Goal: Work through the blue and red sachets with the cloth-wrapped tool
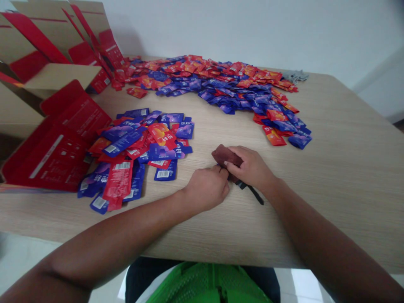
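Near the front middle of the table my two hands meet over a small, soft, dark brown piece (223, 155), whose exact kind I cannot make out. My right hand (251, 168) is closed on it, with the thumb on top and the fingers along the far side. My left hand (206, 187) is closed in a pinch at its lower left edge, the fingertips partly hidden. Below the right hand a narrow black strap (256, 196) sticks out and ends on the tabletop. It seems to belong to the brown piece.
A small heap of red and blue sachets (139, 141) lies left of my hands. A long bank of similar sachets (221, 80) runs along the wall. Open red cardboard boxes (59, 155) stand at the left. A grey crumpled cloth (295, 75) lies at the back right of the table (341, 168).
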Motion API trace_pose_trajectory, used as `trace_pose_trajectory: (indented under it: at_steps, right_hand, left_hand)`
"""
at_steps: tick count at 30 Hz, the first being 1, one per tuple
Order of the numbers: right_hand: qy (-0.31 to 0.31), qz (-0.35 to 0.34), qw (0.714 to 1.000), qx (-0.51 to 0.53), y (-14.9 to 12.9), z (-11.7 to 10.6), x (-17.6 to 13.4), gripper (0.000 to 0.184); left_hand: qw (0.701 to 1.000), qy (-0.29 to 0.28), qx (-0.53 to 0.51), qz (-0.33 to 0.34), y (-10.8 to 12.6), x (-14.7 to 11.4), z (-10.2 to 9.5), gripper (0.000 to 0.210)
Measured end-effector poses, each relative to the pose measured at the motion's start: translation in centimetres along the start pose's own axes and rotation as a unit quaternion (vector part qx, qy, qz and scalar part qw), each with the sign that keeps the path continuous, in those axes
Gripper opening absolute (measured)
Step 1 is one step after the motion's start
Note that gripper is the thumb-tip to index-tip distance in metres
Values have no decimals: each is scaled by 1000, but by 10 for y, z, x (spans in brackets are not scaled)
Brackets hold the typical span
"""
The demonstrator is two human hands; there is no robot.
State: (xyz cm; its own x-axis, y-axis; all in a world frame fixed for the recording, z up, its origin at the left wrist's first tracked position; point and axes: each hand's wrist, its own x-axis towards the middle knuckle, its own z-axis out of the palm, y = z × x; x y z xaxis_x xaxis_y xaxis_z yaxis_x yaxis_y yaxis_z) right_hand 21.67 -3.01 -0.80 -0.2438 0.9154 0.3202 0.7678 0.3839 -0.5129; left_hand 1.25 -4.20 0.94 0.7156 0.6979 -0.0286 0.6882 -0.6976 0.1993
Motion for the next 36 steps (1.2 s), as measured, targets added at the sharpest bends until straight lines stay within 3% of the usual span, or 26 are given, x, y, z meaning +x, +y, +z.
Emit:
trace_pose_trajectory:
  at_steps: [8,22,31,36]
  right_hand:
    - [44,59,997,-30,9,1,2,31]
    - [2,-9,1000,-14,3,-3,1,44]
    - [37,55,997,-31,6,0,2,36]
    - [42,54,997,-31,9,0,2,35]
  left_hand:
    - [1000,4,3,5,0,0,-1,28]
    - [1000,-1,-4,1,0,0,0,30]
    - [1000,-1,-2,6,-1,0,0,28]
    - [1000,-5,-1,4,1,0,-3,26]
